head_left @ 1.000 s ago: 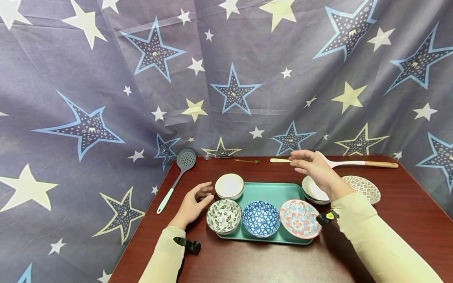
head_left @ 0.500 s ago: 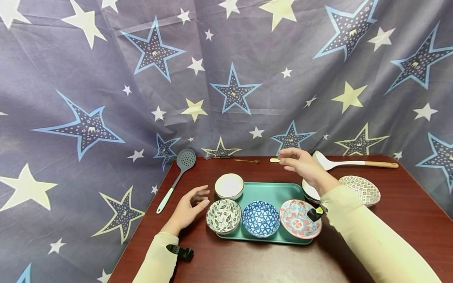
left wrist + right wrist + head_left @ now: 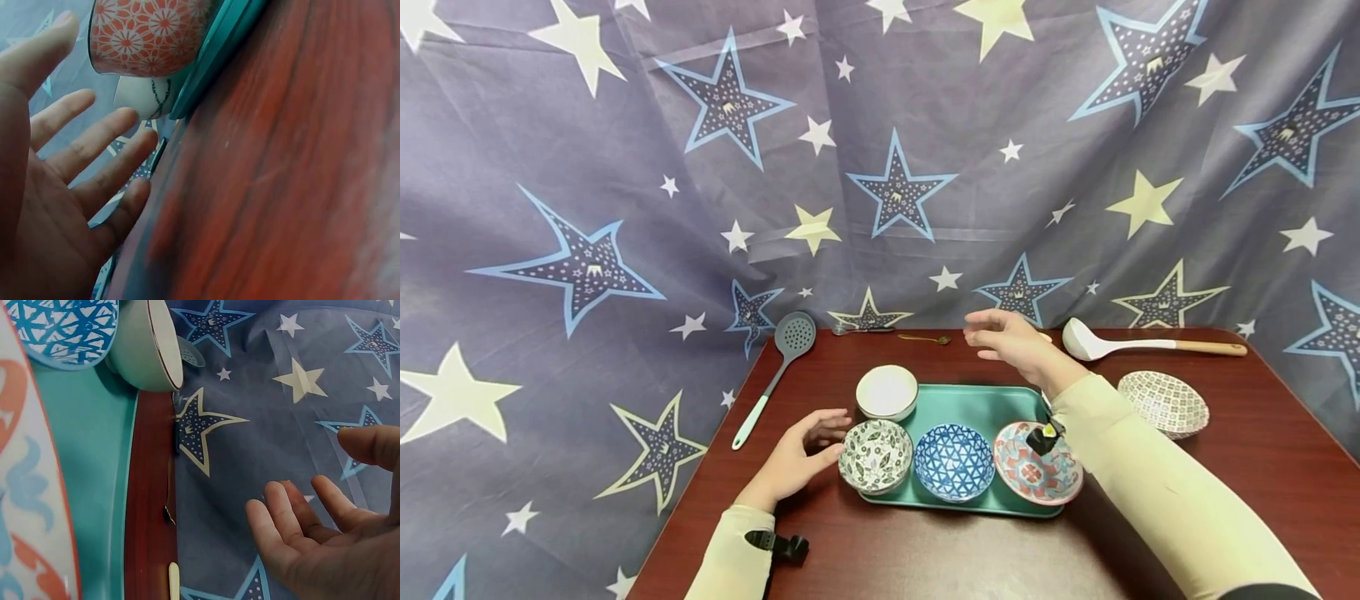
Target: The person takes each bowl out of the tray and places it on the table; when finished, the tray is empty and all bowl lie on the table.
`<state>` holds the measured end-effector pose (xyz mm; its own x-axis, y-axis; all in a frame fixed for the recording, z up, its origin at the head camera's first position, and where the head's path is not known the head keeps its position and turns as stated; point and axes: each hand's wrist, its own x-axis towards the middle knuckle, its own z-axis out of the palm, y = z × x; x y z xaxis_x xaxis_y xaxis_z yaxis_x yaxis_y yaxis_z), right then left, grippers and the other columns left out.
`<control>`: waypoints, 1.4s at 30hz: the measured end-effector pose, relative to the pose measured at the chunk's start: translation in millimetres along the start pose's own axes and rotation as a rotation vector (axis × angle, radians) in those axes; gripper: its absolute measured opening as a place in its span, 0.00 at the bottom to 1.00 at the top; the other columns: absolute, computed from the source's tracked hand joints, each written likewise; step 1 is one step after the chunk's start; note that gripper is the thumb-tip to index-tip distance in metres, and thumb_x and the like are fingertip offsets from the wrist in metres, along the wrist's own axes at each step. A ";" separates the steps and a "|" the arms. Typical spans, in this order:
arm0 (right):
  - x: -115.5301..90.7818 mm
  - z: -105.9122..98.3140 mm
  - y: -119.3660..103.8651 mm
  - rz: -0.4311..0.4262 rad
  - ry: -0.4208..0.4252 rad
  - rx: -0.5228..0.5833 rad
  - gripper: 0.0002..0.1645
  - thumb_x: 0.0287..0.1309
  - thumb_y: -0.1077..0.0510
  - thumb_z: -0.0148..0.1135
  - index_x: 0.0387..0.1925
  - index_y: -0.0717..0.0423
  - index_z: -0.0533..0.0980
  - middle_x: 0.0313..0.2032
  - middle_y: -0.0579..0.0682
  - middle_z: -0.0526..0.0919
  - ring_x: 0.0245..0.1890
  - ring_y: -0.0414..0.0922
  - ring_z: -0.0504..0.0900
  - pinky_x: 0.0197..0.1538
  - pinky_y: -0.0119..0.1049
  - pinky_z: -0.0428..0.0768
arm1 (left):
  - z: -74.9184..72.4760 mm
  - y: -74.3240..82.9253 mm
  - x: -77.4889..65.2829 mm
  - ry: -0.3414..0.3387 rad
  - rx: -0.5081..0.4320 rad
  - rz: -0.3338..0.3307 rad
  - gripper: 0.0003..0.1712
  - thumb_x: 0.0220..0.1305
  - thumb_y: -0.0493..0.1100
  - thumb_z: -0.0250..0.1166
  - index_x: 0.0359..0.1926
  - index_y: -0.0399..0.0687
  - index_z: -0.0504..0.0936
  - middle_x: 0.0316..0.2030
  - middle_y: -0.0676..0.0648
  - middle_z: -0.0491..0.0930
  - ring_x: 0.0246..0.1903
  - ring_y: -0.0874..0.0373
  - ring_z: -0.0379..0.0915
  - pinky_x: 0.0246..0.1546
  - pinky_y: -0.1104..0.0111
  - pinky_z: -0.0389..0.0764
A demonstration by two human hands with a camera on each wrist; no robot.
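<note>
My left hand (image 3: 801, 458) is held at the tray's left side, fingers spread and holding nothing. Its thumb tip is close to a leaf-patterned bowl (image 3: 875, 457); in the left wrist view a bowl with an orange flower-patterned outside (image 3: 150, 34) stands just past the thumb. Loosely bent and holding nothing, my right hand (image 3: 1015, 346) hovers past the tray's back edge. On the teal tray (image 3: 973, 400) sit a blue triangle-patterned bowl (image 3: 954, 463), a pink and blue bowl (image 3: 1033, 487) and a white bowl (image 3: 887, 392). My right forearm hides the tray's back right corner.
A grey skimmer (image 3: 794, 335) lies at the table's left edge. Along the back are a small fork (image 3: 861, 331), a small gold spoon (image 3: 925, 339) and a white ladle (image 3: 1120, 345). A patterned dish (image 3: 1163, 404) lies right of the tray. A star-printed cloth (image 3: 895, 200) hangs behind.
My right hand has moved left along the back of the table, away from the ladle. The left hand drew back slightly, then came nearer the leaf-patterned bowl. The bowls stay in place.
</note>
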<state>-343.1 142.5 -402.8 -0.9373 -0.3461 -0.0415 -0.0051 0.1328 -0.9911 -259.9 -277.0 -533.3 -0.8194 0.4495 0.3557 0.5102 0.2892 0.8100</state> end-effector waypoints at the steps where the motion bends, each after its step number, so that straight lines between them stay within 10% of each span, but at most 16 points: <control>1: 1.7 2.3 -0.5 0.000 -0.004 -0.011 0.30 0.77 0.61 0.56 0.74 0.65 0.64 0.69 0.67 0.71 0.70 0.61 0.71 0.71 0.59 0.69 | 0.3 0.6 -0.5 -0.013 0.001 -0.012 0.32 0.69 0.32 0.69 0.72 0.38 0.71 0.61 0.35 0.80 0.55 0.38 0.81 0.54 0.48 0.81; 42: 46.8 69.7 37.8 0.160 -0.118 0.031 0.29 0.73 0.65 0.60 0.71 0.63 0.68 0.59 0.65 0.78 0.65 0.62 0.76 0.65 0.62 0.74 | 3.3 8.5 -5.6 -0.155 0.008 -0.053 0.48 0.55 0.42 0.82 0.75 0.53 0.71 0.59 0.50 0.82 0.57 0.52 0.78 0.60 0.61 0.77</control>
<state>-362.9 66.5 -451.0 -0.8778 -0.4295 -0.2120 0.1535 0.1670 -0.9739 -250.2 -274.2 -529.9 -0.7955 0.5583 0.2355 0.4699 0.3229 0.8216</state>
